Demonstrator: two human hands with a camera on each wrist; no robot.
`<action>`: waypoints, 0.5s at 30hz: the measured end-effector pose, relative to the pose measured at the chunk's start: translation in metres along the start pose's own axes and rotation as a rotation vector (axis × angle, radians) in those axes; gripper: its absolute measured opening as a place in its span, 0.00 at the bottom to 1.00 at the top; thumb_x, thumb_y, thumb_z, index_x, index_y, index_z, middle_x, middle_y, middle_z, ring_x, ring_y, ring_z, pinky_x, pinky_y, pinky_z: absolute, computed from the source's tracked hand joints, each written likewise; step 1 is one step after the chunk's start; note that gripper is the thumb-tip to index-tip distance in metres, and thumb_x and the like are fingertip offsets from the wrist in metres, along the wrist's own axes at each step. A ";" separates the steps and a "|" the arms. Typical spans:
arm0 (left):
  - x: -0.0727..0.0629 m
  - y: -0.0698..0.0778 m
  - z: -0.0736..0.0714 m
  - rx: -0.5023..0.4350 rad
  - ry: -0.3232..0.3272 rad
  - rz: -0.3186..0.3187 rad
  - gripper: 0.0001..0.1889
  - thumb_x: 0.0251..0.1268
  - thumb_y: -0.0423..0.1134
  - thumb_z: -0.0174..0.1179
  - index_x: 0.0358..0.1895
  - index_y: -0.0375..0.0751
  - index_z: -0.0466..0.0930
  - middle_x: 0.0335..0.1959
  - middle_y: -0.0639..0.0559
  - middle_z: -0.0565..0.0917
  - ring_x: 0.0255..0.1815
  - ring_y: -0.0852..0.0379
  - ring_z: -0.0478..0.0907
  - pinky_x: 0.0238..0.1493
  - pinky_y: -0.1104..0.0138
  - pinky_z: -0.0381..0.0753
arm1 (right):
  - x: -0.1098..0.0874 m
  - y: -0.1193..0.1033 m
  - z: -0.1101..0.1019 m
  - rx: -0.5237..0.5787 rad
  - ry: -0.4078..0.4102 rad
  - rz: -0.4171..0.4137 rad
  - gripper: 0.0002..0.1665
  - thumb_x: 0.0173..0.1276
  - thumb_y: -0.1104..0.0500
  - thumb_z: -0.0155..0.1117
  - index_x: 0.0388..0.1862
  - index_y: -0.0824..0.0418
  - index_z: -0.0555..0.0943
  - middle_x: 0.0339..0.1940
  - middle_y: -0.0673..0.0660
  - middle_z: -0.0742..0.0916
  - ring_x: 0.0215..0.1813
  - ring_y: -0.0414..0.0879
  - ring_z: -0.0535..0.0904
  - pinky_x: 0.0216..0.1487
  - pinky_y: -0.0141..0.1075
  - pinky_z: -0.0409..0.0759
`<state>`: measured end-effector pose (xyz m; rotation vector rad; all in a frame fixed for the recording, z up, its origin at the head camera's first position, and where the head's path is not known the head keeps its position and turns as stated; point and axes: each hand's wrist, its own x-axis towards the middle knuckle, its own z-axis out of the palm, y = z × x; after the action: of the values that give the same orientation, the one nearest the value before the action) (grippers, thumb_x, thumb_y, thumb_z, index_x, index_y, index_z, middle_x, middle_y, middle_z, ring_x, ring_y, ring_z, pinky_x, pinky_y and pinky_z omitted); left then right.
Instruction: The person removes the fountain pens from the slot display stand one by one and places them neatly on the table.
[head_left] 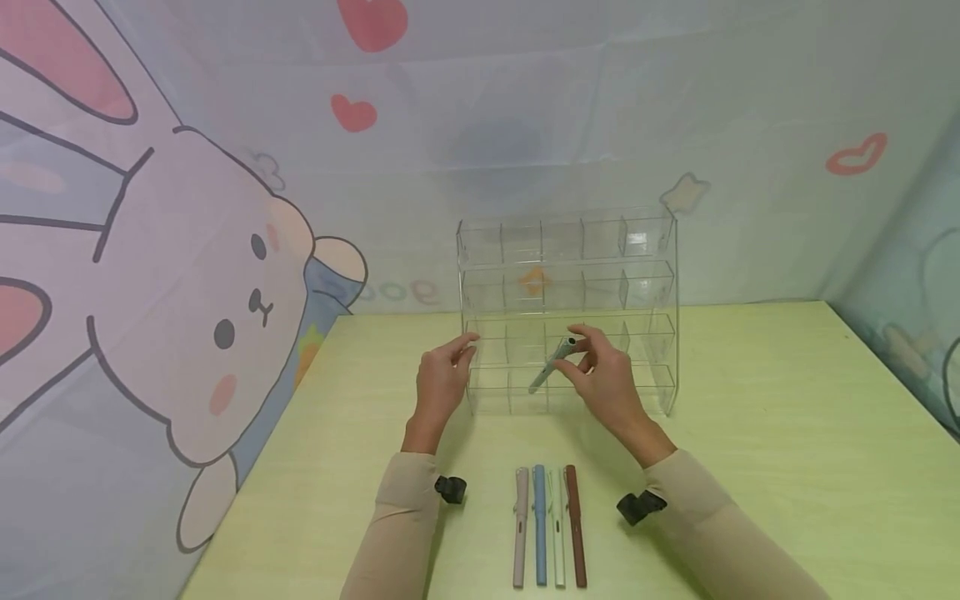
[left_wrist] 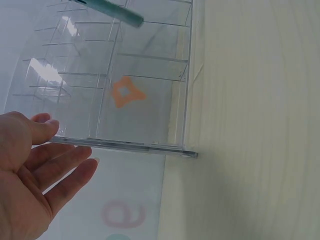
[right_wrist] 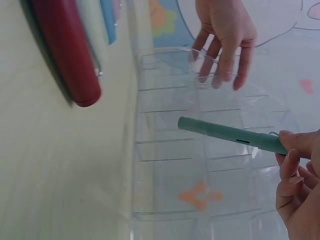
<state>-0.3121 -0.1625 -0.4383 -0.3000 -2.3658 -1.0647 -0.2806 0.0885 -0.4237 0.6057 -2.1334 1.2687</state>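
Observation:
A clear plastic rack [head_left: 677, 333] with tiers of small compartments stands upright on the table. At its left side panel [left_wrist: 125, 145], my left hand [head_left: 442, 379] grips the edge, thumb on one face and fingers on the other. My right hand [head_left: 606, 379] pinches a teal-green pen [head_left: 550, 369] near one end between thumb and fingers. That pen slants in front of the lower tiers, its free end pointing down and left. In the right wrist view the pen [right_wrist: 220, 131] shows its whole barrel, apart from the end hidden by the fingers.
Nearer me, side by side on the pale table [head_left: 787, 467], lie a pinkish pen [head_left: 521, 529], a blue pen [head_left: 540, 525], a pale green pen [head_left: 558, 533] and a dark red pen [head_left: 576, 525]. Behind the rack hangs a printed cloth [head_left: 480, 100].

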 end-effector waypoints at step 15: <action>0.000 0.000 -0.001 -0.005 -0.003 0.004 0.11 0.71 0.34 0.62 0.53 0.45 0.88 0.39 0.42 0.89 0.26 0.51 0.84 0.12 0.71 0.56 | 0.008 -0.024 -0.023 0.063 0.169 -0.154 0.27 0.57 0.70 0.77 0.55 0.67 0.78 0.34 0.59 0.90 0.18 0.40 0.73 0.20 0.27 0.64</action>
<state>-0.3125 -0.1632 -0.4381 -0.3082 -2.3642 -1.0688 -0.2660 0.0974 -0.3944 0.6522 -1.8788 1.2596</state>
